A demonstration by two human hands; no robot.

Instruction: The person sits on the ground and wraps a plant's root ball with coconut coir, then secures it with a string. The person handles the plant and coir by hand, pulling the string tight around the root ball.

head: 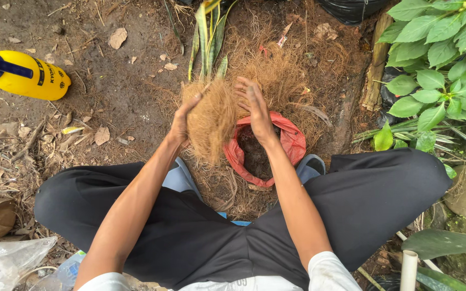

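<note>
Left hand [180,121] grip closed on coconut fibre clump [210,121] | right hand [255,110] open, fingers spread, beside clump above red bag [292,141]

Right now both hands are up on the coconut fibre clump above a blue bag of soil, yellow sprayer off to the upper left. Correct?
Not quite: the bag is red, not blue. The head view shows the left hand and right hand on the fibre clump above it, and the yellow sprayer at the upper left.
</note>
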